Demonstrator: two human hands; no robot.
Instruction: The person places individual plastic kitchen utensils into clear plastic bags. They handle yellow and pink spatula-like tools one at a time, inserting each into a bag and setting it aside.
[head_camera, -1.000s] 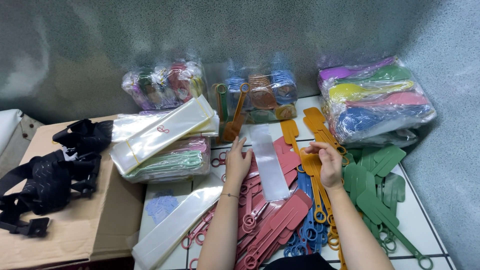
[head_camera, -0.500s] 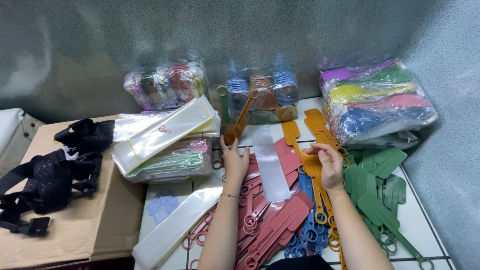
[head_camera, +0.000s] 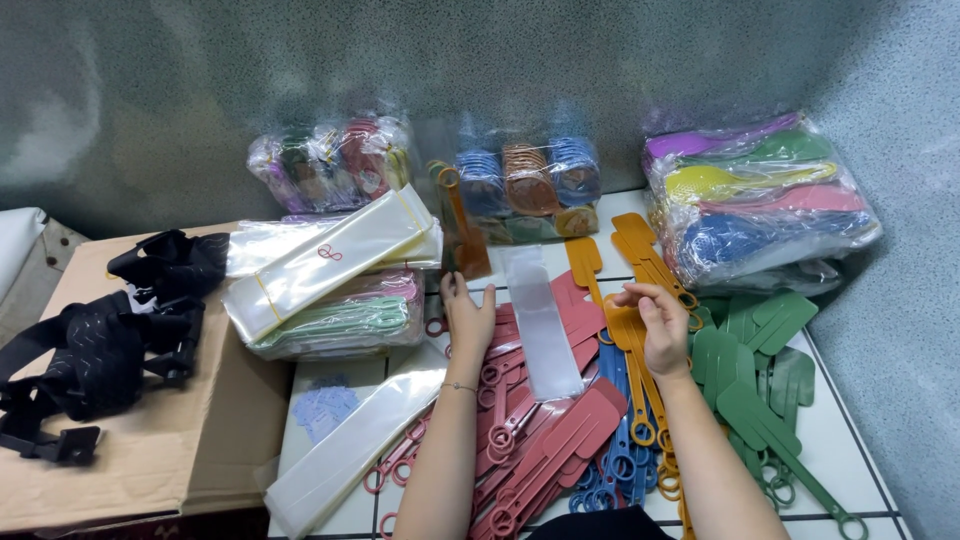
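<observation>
The left hand (head_camera: 468, 322) pinches the lower end of a brown flat paddle (head_camera: 462, 232), tilted up and leaning toward the bagged stock at the back; the right hand (head_camera: 664, 326) is half curled, fingertips (head_camera: 640, 297) touching the orange paddles (head_camera: 625, 290) without closing on one. Between the hands an empty clear sleeve (head_camera: 541, 318) lies on the red paddles (head_camera: 545, 440), with blue paddles (head_camera: 612, 425) beside them and green paddles (head_camera: 745, 375) further right. Filled bundles (head_camera: 345, 318) sit under a stack of sleeves (head_camera: 325, 258) to the left. Judging by that, some packing is done, but most loose paddles remain unbagged
</observation>
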